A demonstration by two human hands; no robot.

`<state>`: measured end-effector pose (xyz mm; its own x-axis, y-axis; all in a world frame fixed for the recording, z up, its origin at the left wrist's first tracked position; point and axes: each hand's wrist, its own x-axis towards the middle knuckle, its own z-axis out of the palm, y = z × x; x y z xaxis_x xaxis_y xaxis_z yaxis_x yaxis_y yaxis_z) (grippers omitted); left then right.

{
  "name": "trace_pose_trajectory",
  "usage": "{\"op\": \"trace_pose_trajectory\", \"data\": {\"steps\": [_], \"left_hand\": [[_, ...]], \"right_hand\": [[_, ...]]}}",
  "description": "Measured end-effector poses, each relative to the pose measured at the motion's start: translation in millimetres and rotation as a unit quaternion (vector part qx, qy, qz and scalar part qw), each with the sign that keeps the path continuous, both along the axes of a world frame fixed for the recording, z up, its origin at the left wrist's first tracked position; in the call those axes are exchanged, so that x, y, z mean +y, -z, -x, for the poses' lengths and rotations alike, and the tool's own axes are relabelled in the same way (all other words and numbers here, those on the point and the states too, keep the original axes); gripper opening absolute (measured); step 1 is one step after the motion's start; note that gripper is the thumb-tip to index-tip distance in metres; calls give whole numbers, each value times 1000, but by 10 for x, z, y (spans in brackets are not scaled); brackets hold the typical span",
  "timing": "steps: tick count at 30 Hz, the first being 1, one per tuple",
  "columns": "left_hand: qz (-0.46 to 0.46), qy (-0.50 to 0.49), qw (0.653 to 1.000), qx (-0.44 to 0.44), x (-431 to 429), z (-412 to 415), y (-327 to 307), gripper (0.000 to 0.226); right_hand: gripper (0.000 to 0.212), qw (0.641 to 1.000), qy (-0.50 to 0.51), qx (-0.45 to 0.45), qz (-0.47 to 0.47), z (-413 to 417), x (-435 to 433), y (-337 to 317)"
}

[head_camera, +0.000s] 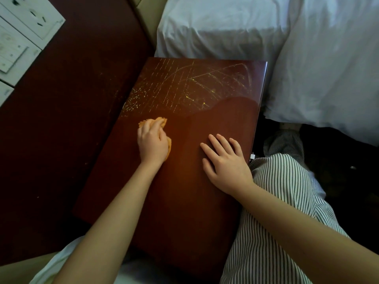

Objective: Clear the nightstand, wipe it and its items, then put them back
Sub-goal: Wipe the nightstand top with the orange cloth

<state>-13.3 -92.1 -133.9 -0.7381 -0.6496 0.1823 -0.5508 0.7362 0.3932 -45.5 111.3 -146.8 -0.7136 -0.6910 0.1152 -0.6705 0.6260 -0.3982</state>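
Okay, head view only. The nightstand (pixel 194 201) fills the centre, with a glossy dark red-brown top and nothing standing on it; its items are not in view.

The left hand (pixel 152 141) has its fingers curled round a bunched orange cloth (pixel 163 121) and presses it on the top, left of middle. The right hand (pixel 224 160) lies flat near the right edge, fingers straight and slightly spread, holding nothing.

Yellowish streaks and specks (pixel 184 87) cover the far half of the top, just beyond the cloth. The near half looks clean. White bedding (pixel 307 58) sits just beside the far and right edges, striped trousers (pixel 283 191) are at the lower right, and a wall socket panel (pixel 22 27) is at the upper left.

Step, as I judge it: wiping the top, roughly half done.

Risks:
- The specks match the cloth's colour, so it may be shedding, and more passes could spread the mess.
- A sweep toward the far edge could push debris onto the bedding.
- The flat right palm could leave prints on the wiped gloss.
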Motion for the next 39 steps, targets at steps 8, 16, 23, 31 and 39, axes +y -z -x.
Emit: {"op": "trace_pose_trajectory", "data": {"steps": [8,16,23,31,39], "left_hand": [[6,64,998,-13,433,284,35,35],[2,122,992,-10,219,-66,26,34],[-1,-48,999,-16,379,314,-13,36],[0,123,991,-49,635,213,-3,37],[2,78,997,-27,658,67,-47,35]], "right_hand": [[49,1000,2,-3,-6,-9,-7,-6],[49,1000,-5,-19,-17,-7,2,-29],[52,999,-15,-46,-16,-4,12,-63],[57,987,18,-107,119,41,97,-134],[54,997,-1,22,72,574,267,-198]]}}
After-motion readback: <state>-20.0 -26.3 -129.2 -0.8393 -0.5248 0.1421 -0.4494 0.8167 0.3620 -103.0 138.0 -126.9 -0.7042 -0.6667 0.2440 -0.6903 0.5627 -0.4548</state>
